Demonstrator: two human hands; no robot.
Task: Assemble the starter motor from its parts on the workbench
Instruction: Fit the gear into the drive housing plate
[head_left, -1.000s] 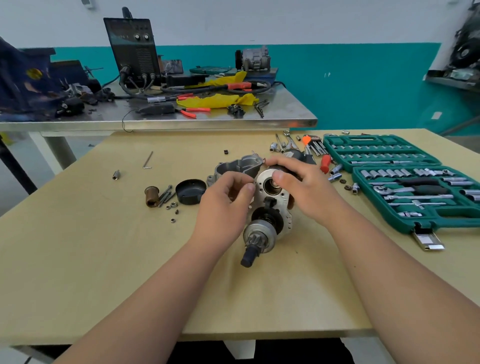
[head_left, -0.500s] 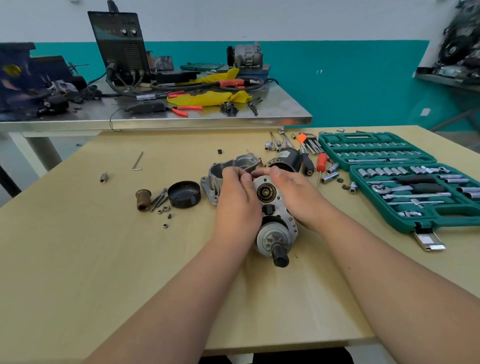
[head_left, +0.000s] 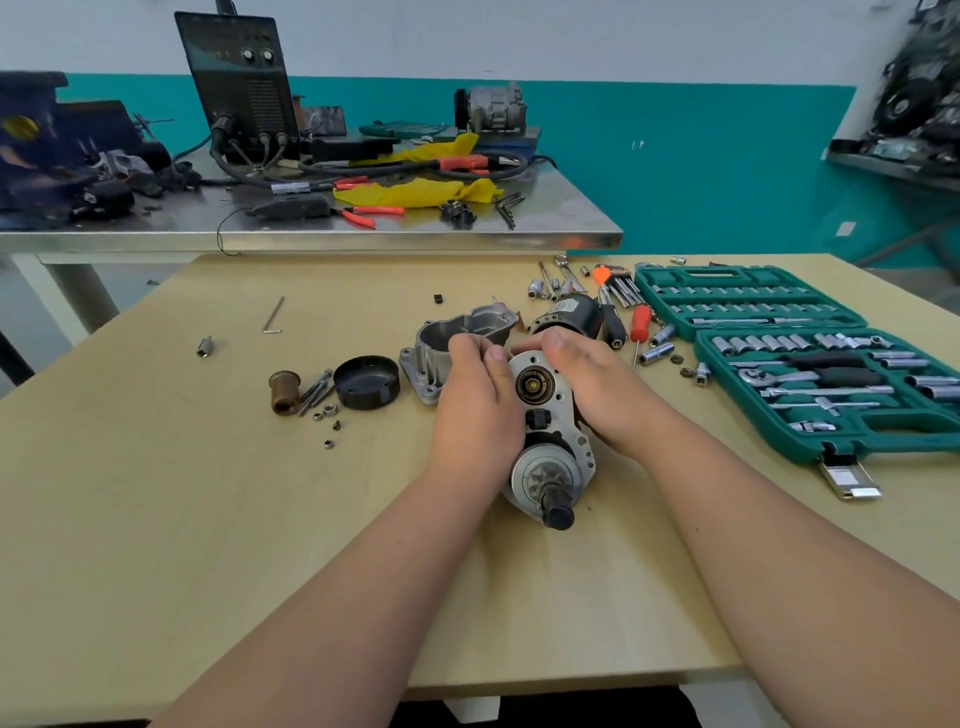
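The starter motor body (head_left: 546, 422) lies on the wooden workbench (head_left: 156, 493), its silver plate facing up and the pinion gear with black shaft tip (head_left: 557, 514) pointing toward me. My left hand (head_left: 475, 402) grips its left side, fingers curled over the plate's top edge. My right hand (head_left: 597, 387) grips the right side, thumb near the top rim. Behind the hands sit the grey aluminium nose housing (head_left: 457, 332) and the black cylindrical motor case (head_left: 574, 314). A black round cap (head_left: 367, 382), a brown bushing (head_left: 284, 391) and loose bolts and nuts (head_left: 319, 397) lie to the left.
An open green socket set (head_left: 810, 358) fills the right side. Hex keys (head_left: 621, 286), a red-handled screwdriver (head_left: 640, 325) and loose sockets (head_left: 657, 345) lie beside it. A lone hex key (head_left: 274, 314) and a socket (head_left: 204, 345) sit far left. A metal table (head_left: 311, 234) with equipment stands behind.
Both hands turned the starter body so its pinion end swung from lower left to pointing toward me. My left hand moved from the plate's edge onto the body's left side.
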